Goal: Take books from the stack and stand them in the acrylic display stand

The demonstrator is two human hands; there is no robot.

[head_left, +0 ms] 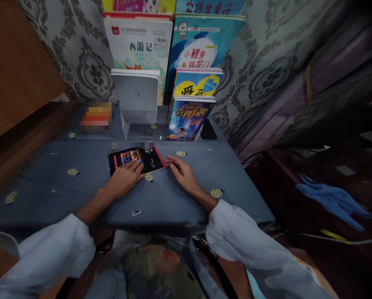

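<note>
A black book (152,160) with a red edge and small coloured pictures lies flat on the cloth-covered table. Resting on its lower left part is my left hand (125,178), fingers stretched out over the cover. My right hand (182,172) is beside the book's red right edge, with fingers extended and nothing held. Its fingertips are close to that edge; whether they touch it I cannot tell. Behind the book, a clear stand (139,126) holds a grey-white book (136,91), and a dark blue book (189,118) stands upright to its right.
Taller books stand at the back, a white one (139,52) and a teal one (204,41). A blurred orange item (95,116) lies at the back left. Patterned curtains (267,70) hang behind the table (89,195). A blue cloth (332,199) lies off to the right.
</note>
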